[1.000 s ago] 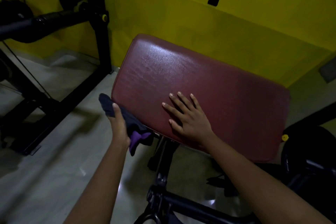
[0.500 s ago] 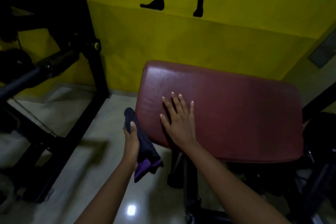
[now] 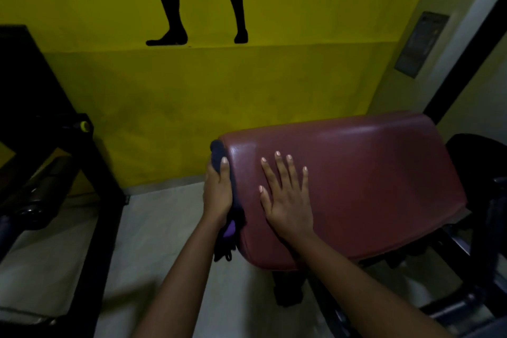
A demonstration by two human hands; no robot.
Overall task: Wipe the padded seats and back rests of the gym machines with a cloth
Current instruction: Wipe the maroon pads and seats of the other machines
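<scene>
A dark red padded seat [image 3: 370, 181] of a gym machine fills the right half of the head view. My left hand [image 3: 217, 192] grips a dark blue and purple cloth [image 3: 218, 155] and presses it against the pad's left edge; the cloth's loose end [image 3: 227, 244] hangs below the hand. My right hand [image 3: 286, 199] lies flat on the pad's top with fingers spread, holding nothing. The cloth's middle part is hidden behind my left hand.
A black machine frame [image 3: 90, 186] with a padded roller [image 3: 41, 195] stands at the left. A yellow wall [image 3: 219, 90] with a black leg silhouette rises behind the pad. More black frame parts [image 3: 472, 296] lie under and right of the pad. Pale floor [image 3: 153, 241] shows between.
My left hand has slid the cloth along the pad's left edge toward its far corner. My right hand stays flat on the pad. The camera view has shifted.
</scene>
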